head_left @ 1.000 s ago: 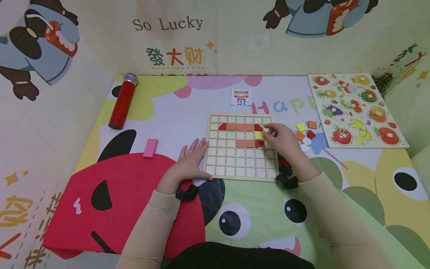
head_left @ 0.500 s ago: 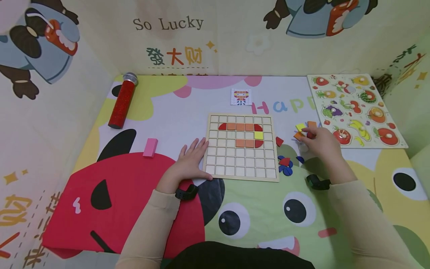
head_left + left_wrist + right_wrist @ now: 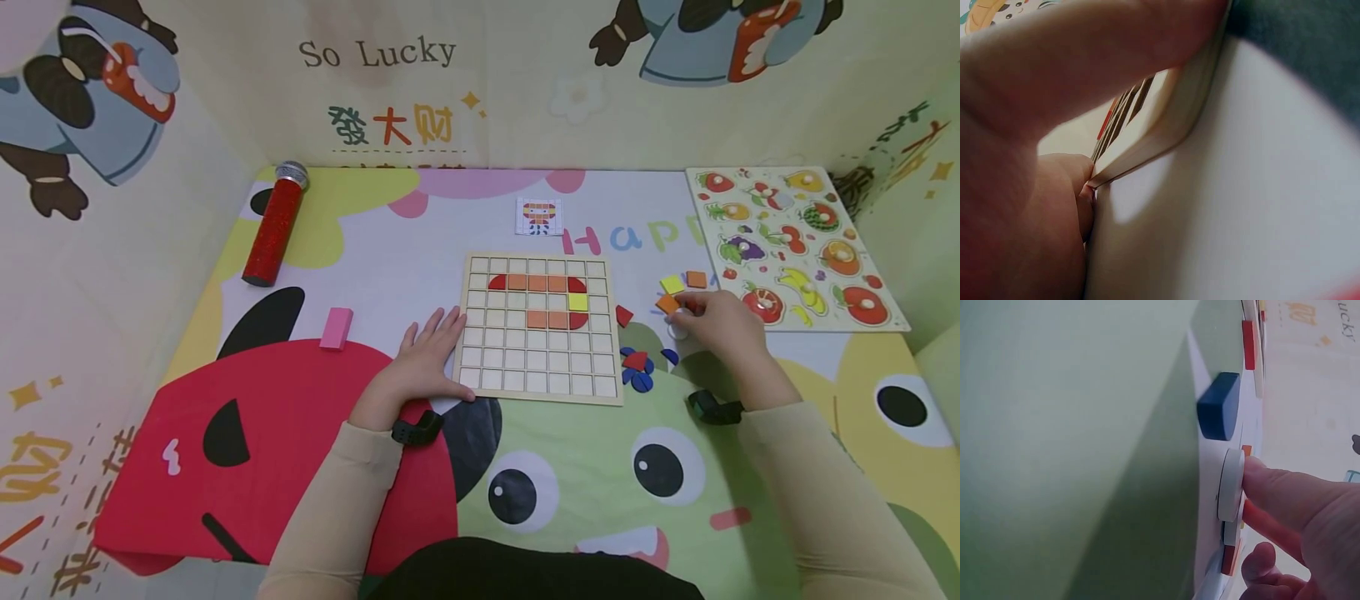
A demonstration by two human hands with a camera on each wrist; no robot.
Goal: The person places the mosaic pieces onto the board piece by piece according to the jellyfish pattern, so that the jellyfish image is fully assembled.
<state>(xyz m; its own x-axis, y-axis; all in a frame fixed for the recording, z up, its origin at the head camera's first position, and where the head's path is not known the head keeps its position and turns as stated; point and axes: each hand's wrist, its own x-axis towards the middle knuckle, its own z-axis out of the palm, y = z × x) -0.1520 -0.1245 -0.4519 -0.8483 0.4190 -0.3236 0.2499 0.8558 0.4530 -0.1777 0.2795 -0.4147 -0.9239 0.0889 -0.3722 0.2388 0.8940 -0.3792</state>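
Observation:
A wooden grid board point(image 3: 543, 401) holds red curved pieces, orange squares and a yellow square point(image 3: 577, 302) in its cells. My left hand point(image 3: 423, 367) rests along its left edge, fingers spread; in the left wrist view the thumb point(image 3: 1104, 56) lies across the board's rim point(image 3: 1169, 119). To the right of the board, my right hand point(image 3: 726, 329) reaches into the loose pieces, thumb and index finger bent close to an orange square point(image 3: 665, 305) and a white disc point(image 3: 677, 332). In the right wrist view the thumb tip overlaps the white disc point(image 3: 1230, 484); I cannot tell whether the fingers pinch one.
Blue and red pieces point(image 3: 637, 375) lie beside the board's right edge. A pattern card point(image 3: 538, 217) is behind the board. A fruit puzzle board point(image 3: 798, 250) sits at back right, a red microphone point(image 3: 274, 229) at back left, and a pink block point(image 3: 336, 329) left of my left hand.
My right hand has left the board and moved right to the loose pieces, then shifted slightly toward the white discs. The yellow square stays in the grid. My left hand has not moved.

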